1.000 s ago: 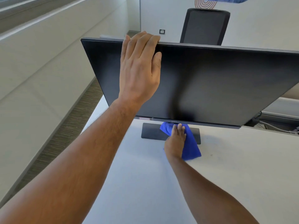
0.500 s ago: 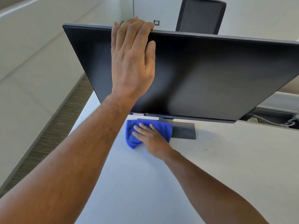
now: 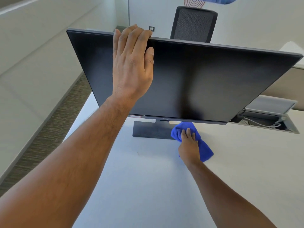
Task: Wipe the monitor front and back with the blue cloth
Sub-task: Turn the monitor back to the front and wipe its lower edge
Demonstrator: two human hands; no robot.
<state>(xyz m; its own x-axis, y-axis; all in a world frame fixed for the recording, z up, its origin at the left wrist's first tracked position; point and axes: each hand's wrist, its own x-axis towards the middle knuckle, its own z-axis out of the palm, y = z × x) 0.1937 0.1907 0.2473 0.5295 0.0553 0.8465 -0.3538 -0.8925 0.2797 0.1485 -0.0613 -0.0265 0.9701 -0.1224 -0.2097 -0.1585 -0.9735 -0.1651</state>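
Monitor [image 3: 205, 79] on worktop [image 3: 148, 186], left grip [image 3: 131, 68] curled over its top edge; right grip [image 3: 189, 148] presses blue cloth [image 3: 205, 150] open-handed at stand base [image 3: 148, 131]. Likely stiff, tippy, screen fragile: steady by frame edge, not glass. Cloth soft, light.

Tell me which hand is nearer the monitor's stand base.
Right. The right hand presses the blue cloth at the right end of the stand base; the left hand grips the top edge of the monitor, well above it.
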